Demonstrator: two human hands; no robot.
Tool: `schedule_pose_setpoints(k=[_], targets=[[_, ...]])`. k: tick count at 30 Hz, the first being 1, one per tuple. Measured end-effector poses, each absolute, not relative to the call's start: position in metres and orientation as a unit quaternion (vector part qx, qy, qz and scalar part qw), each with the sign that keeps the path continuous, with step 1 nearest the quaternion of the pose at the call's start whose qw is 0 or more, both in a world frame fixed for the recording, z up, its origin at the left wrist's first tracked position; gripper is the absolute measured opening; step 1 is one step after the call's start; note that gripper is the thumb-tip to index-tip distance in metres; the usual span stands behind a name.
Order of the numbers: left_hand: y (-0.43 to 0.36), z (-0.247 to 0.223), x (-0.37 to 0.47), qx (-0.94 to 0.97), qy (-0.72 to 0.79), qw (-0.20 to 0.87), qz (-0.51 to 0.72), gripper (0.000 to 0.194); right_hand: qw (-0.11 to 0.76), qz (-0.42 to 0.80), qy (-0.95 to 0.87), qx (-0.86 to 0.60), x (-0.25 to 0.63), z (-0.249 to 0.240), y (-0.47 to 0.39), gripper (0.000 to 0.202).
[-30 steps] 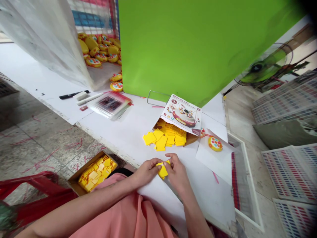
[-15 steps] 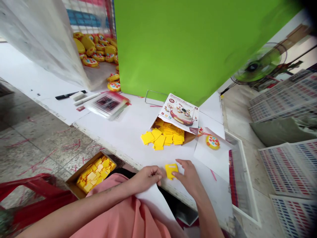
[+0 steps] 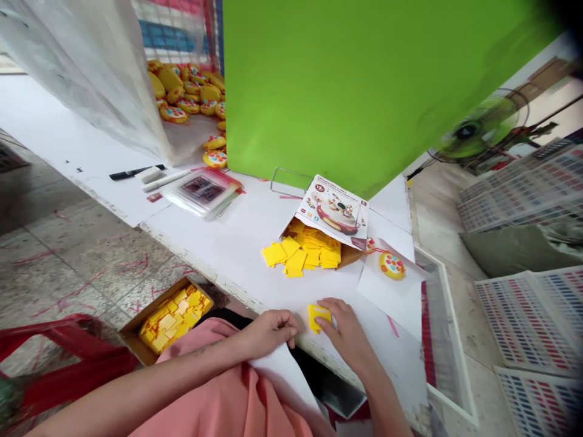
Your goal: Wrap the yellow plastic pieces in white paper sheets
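Observation:
My right hand [image 3: 345, 331] grips a small flat yellow plastic piece [image 3: 315, 318] by its right side, thumb in front and fingers along the top edge. The piece has a pale slot or strip near its top and is just over the white tabletop, near the front edge. To its left, my left hand [image 3: 274, 331] is closed, with thumb and fingertips pressed together; anything between them is too small or hidden to see. Beyond both hands, a pile of similar yellow pieces [image 3: 296, 262] spills from a printed white carton [image 3: 336, 206] lying on its side.
An open cardboard box [image 3: 132, 331] of yellow pieces stands low at my left. A decorated yellow toy [image 3: 392, 266] lies at right on white paper. Markers [image 3: 136, 172] and a clear plastic pouch [image 3: 200, 193] lie at left. A tall green panel [image 3: 319, 91] rises behind.
My right hand has closed further around the yellow piece, its fingers drawing in over the top edge. My left hand's fingers have curled slightly more. The whole view has shifted a little.

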State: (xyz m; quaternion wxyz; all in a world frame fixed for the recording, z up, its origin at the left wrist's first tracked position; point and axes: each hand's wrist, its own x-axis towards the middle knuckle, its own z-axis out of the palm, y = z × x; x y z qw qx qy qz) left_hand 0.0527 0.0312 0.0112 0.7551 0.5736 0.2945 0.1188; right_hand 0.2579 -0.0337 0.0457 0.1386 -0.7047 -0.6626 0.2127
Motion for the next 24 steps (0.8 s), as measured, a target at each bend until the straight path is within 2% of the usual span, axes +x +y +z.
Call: schedule_pose_setpoints(k=[4, 11, 15, 17, 20, 24], targets=[[0.033, 0.012, 0.052, 0.579, 0.287, 0.752, 0.127, 0.018, 0.095, 0.192, -0.694, -0.687, 0.254, 0.051, -0.039, 0.052], [0.025, 0.02, 0.052, 0.587, 0.259, 0.756, 0.129, 0.019, 0.035, 0.073, -0.741, -0.667, 0.248, 0.038, -0.043, 0.046], [0.018, 0.027, 0.047, 0.615, 0.245, 0.739, 0.125, 0.018, 0.043, 0.03, -0.717, -0.695, 0.258, 0.028, -0.036, 0.042], [0.015, 0.03, 0.043, 0.627, 0.236, 0.73, 0.132, 0.018, 0.074, 0.03, -0.696, -0.713, 0.262, 0.029, -0.025, 0.039], [0.012, 0.031, 0.038, 0.641, 0.22, 0.721, 0.143, 0.018, 0.17, 0.124, -0.637, -0.742, 0.245, 0.038, -0.002, 0.04], [0.009, 0.027, 0.034, 0.672, 0.168, 0.701, 0.166, 0.019, 0.306, 0.414, -0.539, -0.667, 0.175, 0.054, 0.029, 0.05]])
